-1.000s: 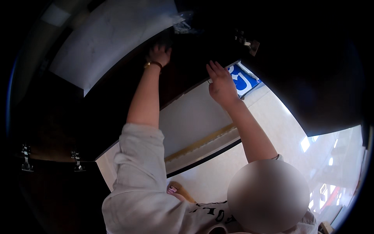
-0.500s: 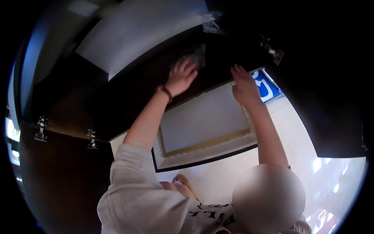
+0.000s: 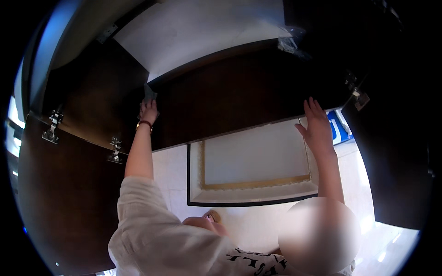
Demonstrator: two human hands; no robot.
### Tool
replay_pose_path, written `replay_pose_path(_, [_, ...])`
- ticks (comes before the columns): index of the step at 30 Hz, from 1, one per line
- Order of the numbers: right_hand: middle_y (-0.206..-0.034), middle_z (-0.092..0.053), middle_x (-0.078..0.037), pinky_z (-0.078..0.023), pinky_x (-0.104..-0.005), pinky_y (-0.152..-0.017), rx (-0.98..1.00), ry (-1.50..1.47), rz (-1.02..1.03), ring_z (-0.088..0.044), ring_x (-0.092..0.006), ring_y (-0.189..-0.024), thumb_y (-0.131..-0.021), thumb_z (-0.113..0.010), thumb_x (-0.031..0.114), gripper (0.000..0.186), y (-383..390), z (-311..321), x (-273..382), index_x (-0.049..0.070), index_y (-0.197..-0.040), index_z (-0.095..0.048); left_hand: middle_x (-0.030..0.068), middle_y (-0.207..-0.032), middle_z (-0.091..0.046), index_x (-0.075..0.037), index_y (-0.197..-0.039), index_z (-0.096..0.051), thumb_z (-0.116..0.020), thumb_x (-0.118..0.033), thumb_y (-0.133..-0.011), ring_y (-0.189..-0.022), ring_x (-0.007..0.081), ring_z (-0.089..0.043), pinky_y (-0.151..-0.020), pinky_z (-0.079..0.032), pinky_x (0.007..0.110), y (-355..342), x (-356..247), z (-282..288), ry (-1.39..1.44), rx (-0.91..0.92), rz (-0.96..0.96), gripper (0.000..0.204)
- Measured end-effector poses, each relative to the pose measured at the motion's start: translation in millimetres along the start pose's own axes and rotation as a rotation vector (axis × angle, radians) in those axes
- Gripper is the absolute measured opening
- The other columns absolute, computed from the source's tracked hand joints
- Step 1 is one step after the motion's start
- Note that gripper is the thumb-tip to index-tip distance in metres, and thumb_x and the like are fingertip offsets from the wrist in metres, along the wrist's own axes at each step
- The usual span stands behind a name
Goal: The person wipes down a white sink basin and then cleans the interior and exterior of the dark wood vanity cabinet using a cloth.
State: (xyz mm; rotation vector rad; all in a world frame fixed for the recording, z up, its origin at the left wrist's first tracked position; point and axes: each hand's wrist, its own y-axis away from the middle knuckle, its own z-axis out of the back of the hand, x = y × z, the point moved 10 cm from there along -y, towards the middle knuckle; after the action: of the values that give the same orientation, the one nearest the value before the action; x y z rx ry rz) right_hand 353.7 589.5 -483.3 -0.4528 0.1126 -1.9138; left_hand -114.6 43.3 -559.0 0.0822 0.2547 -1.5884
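Observation:
My left hand [image 3: 148,111] is closed on a grey cloth [image 3: 150,92] at the left inner corner of a dark brown wooden cabinet board [image 3: 221,96], wrist bracelet showing. My right hand [image 3: 317,128] rests at the board's near edge on the right, its fingers stretched out and thumb apart, holding nothing. Clear crumpled plastic [image 3: 288,44] lies on the dark interior's far side, beside a pale marbled surface [image 3: 202,32].
Cabinet doors [image 3: 69,193] hang on metal hinges [image 3: 56,126] at left and right. Below, a gold-and-white framed panel [image 3: 253,158] lies on pale floor tiles [image 3: 170,184], near a blue-and-white item [image 3: 341,126] at the right.
My left hand has moved leftward along the board with the cloth to the corner. My right hand has stayed by the edge, its thumb now spread. The view has shifted.

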Motion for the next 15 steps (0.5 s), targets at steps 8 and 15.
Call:
replay_pose_path(8, [-0.141, -0.047, -0.015, -0.035, -0.0433, -0.11, 0.013, 0.084, -0.096, -0.041, -0.0272, -0.134, -0.085, -0.067, 0.026, 0.056, -9.2, 3.8, 1.8, 0.001, -0.133, -0.051, 0.0181, -0.121, -0.054, -0.015, -0.114, -0.061, -0.063, -0.021, -0.083, -0.115, 0.0384, -0.05, -0.098, -0.042, 0.047, 1.1, -108.4, 39.4, 0.276, -0.415, -0.275, 0.032])
replay_pose_path(15, [-0.142, -0.047, -0.011, -0.035, -0.0424, -0.111, 0.012, 0.172, -0.158, -0.04, -0.0247, -0.135, -0.085, -0.065, 0.028, 0.057, -5.9, -3.5, -15.7, 0.006, -0.136, -0.049, 0.0213, -0.129, -0.051, -0.002, -0.13, -0.048, -0.066, -0.021, -0.079, -0.119, 0.0409, -0.047, -0.103, -0.04, 0.044, 7.7, -183.2, 25.4, 0.518, -0.188, 0.053, 0.057])
